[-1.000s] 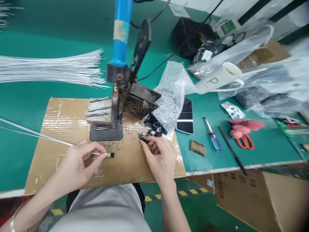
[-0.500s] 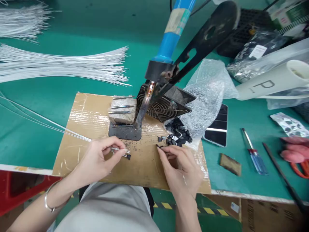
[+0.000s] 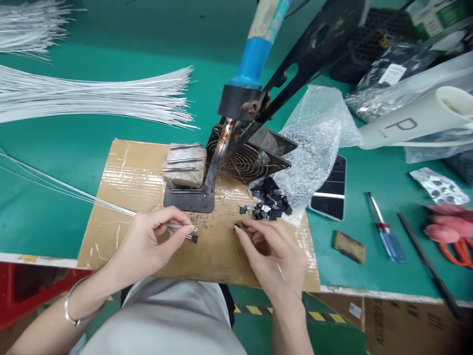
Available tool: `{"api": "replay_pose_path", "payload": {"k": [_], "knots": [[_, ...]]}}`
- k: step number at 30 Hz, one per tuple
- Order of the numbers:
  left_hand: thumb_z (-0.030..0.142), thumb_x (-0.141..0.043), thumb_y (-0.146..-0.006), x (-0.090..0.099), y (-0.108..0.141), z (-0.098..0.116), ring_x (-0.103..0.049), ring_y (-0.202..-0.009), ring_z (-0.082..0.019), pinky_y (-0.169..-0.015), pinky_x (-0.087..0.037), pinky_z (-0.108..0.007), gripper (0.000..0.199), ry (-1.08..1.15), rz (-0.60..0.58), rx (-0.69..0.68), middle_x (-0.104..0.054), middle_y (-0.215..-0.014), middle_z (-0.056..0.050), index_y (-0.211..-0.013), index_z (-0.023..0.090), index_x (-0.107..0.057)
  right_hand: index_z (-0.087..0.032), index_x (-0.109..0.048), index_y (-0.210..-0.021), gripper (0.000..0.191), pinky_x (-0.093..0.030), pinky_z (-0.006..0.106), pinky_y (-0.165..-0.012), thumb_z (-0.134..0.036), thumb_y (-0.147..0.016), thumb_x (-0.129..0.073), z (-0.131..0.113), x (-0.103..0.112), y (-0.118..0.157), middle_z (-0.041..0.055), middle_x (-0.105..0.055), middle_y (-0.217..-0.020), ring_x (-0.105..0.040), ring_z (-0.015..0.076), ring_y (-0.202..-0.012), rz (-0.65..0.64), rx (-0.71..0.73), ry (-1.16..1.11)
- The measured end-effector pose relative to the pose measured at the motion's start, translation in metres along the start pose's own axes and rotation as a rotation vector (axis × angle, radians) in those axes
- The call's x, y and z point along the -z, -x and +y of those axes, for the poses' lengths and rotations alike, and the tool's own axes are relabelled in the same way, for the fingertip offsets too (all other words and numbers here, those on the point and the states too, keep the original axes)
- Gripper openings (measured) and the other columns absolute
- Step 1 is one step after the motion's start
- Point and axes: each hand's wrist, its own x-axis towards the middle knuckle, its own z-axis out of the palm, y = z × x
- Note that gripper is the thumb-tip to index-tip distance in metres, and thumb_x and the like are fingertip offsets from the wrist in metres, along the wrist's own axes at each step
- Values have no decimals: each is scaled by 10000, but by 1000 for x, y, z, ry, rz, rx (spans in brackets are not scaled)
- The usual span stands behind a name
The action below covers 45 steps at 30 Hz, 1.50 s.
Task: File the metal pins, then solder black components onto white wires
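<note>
My left hand point(image 3: 153, 244) pinches several thin white wires point(image 3: 114, 207) between thumb and fingers. A small black cap point(image 3: 194, 239) sits on the end of one wire, just past the fingertips. Over the cardboard sheet point(image 3: 218, 261), my right hand point(image 3: 275, 254) is closed on a small black piece point(image 3: 237, 226) at its thumb and fingertips. A pile of similar black pieces point(image 3: 271, 199) lies just beyond that hand, at the mouth of a bubble-wrap bag point(image 3: 314, 143). The right hand's curled fingers are partly hidden.
A blue-handled soldering iron point(image 3: 251, 61) slants down on a black stand beside a small fan point(image 3: 246, 160). Metal tips rest on a block point(image 3: 185, 175). White wire bundles point(image 3: 96, 98) lie at left; a phone point(image 3: 330, 190), screwdriver point(image 3: 386, 231) and scissors point(image 3: 458, 251) at right.
My right hand has shifted slightly left with the small black piece, away from the pile. The left hand keeps its pinch on the wires. The whole view has moved a little.
</note>
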Motion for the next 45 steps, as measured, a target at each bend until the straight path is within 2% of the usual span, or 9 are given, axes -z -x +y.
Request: {"api": "replay_pose_path", "payload": {"k": [3, 7, 15, 22, 29, 32, 37, 41, 45], "knots": [[213, -666, -925, 0, 0, 1, -619, -623, -107, -545, -424, -199, 130, 16, -7, 4, -728, -723, 7, -812, 194, -729, -214, -729, -958, 64, -540, 259, -592, -273, -934, -736, 0, -2, -1, 5, -679, -794, -609, 124, -639, -57, 58, 39], [210, -658, -928, 1, -1, 3, -597, -621, -106, -540, -402, -206, 138, -10, -9, -15, -717, -714, 11, -808, 190, -723, -214, -710, -939, 87, -524, 228, -537, -292, -963, -679, -3, -2, 0, -31, -638, -695, -583, 102, -547, -92, 27, 50], [194, -656, -926, 1, -1, 6, -559, -602, -95, -526, -372, -207, 137, -2, 5, -3, -704, -706, 23, -801, 191, -713, -213, -704, -971, 85, -539, 172, -570, -260, -963, -634, -8, 1, 4, -39, -686, -742, -653, 82, -577, -49, 49, 193], [194, -648, -919, 1, -3, 7, -530, -598, -97, -525, -360, -212, 138, 13, 20, 16, -700, -696, 21, -799, 189, -716, -211, -694, -923, 122, -534, 183, -595, -288, -997, -635, -8, 4, 3, -30, -686, -761, -655, 84, -597, -95, 69, 205], [223, -672, -896, 0, -1, 11, -540, -589, -99, -529, -381, -208, 126, 24, 51, 70, -717, -701, 11, -793, 185, -733, -222, -754, -951, 134, -548, 199, -592, -309, -992, -661, -10, 8, -1, -16, -765, -809, -708, 103, -611, 8, 54, 220], [212, -678, -888, -1, -2, 12, -596, -621, -104, -548, -410, -197, 123, 39, 59, 78, -728, -707, 8, -782, 186, -735, -236, -773, -933, 102, -556, 208, -605, -312, -958, -712, -13, 4, 1, -17, -762, -807, -695, 106, -609, 10, -40, 81], [208, -681, -894, -1, -3, 16, -629, -651, -105, -568, -433, -192, 114, 71, 44, 92, -739, -732, 11, -795, 193, -735, -282, -796, -927, 34, -547, 206, -596, -274, -908, -769, -34, -6, 2, -29, -741, -792, -658, 102, -628, 4, -286, -358], [231, -675, -909, 0, -2, 18, -602, -647, -114, -578, -429, -215, 123, 69, 26, 113, -723, -728, 12, -805, 196, -730, -293, -810, -901, 48, -516, 201, -547, -269, -902, -768, -57, -13, -5, -43, -693, -694, -609, 91, -569, -12, -376, -605], [248, -663, -925, 2, -1, 19, -590, -657, -123, -595, -438, -231, 136, 77, 9, 116, -715, -745, 7, -814, 197, -724, -283, -814, -869, 46, -519, 206, -546, -279, -892, -774, -70, -20, -12, -42, -676, -643, -596, 91, -545, -37, -435, -719]]}}
